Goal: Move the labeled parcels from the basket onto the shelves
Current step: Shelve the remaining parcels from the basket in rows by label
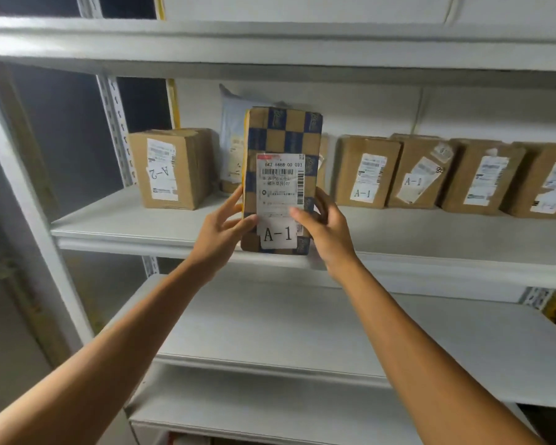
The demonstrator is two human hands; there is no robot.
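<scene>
Chequered brown-and-blue cardboard parcel (283,136), labelled A-1, is held upright at the front edge of the white metal middle shelf (109,226); contact with it cannot be told. Its left side is gripped by the left hand (220,231), its right side by the right hand (328,232). A brown cardboard box marked A-2 (170,168) is set further left, a row of brown cardboard boxes (366,171) to the right

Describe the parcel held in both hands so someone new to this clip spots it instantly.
Find the middle shelf of the white rack, lined with brown boxes. At its front edge, the left hand and right hand hold the checkered parcel upright. Its neighbours are plain; only this one has a blue-and-tan checkerboard pattern.
</scene>
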